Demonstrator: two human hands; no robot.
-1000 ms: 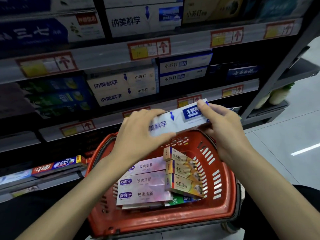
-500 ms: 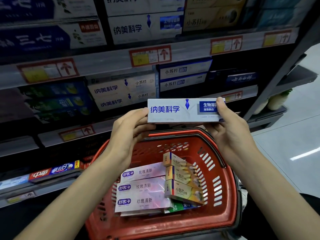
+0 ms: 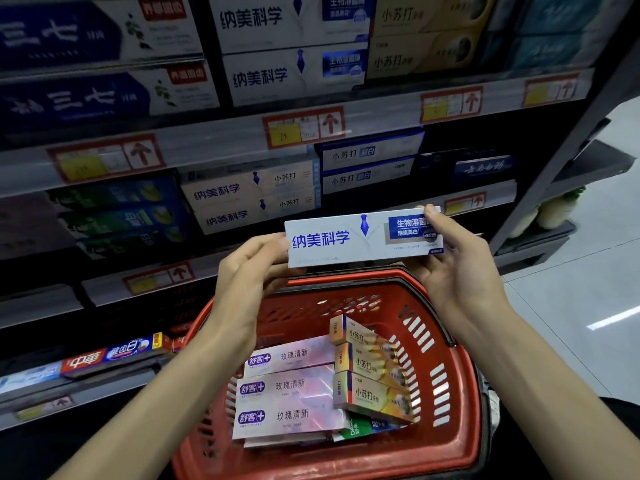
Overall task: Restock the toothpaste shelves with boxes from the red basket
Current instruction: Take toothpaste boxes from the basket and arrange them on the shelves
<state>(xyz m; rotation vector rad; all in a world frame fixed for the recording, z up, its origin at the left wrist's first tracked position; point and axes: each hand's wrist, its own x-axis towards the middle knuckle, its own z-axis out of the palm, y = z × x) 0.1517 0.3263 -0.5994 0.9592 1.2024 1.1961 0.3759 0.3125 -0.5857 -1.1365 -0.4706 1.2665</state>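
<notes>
The left end of a white box [image 3: 346,240] is being pinched between the curled fingers [image 3: 266,244] and thumb of the left hand [image 3: 246,275]. Its right end is being gripped by the right hand [image 3: 460,271], with the thumb laid over the top edge and the other fingers hidden behind the box. The box is being held level, print toward the camera, in the air just above the far rim of the red basket [image 3: 460,344] and in front of the shelves [image 3: 214,143].

Inside the basket, three pink boxes [image 3: 291,386] are being kept flat side by side, and three gold boxes [image 3: 374,372] are lying tilted just beside them on the right. A green box [image 3: 356,432] is being partly covered beneath them.

Matching white boxes [image 3: 294,76] are being displayed on the upper shelf, and similar ones [image 3: 242,202] on the shelf below. Red-framed tags [image 3: 304,128] are being carried along the shelf edges. Grey floor [image 3: 571,271] is being shown at the right.
</notes>
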